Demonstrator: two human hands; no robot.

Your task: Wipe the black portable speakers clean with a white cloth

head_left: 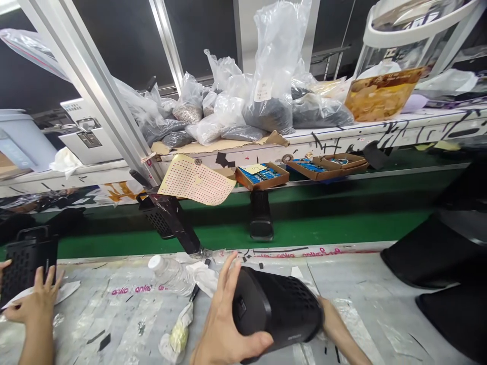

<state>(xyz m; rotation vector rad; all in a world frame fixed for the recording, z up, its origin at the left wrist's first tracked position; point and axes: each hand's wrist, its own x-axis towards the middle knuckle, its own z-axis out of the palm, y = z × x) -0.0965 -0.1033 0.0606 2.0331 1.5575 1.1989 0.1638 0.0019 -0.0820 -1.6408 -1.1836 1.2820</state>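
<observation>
A black speaker [279, 306] with rounded edges and a grid of small holes is held tilted above the workbench. My left hand [224, 324] grips its left end, thumb on the near lower edge and fingers over the far upper side. At the opposite end my right hand [327, 317] holds the speaker, its fingers hidden behind the body. Left of my left hand, a crumpled white cloth [177, 337] with a yellowish part lies on the bench, and a clear plastic bottle [171, 274] rests on its side.
Another person's hand [36, 299] works on a black perforated unit [28, 263] at the left. Beyond the bench runs a green conveyor [222, 230] carrying another black speaker [261, 218]. A shelf above bears plastic bags [270, 101] and a tub [384, 94]. Large black shapes [422, 253] stand right.
</observation>
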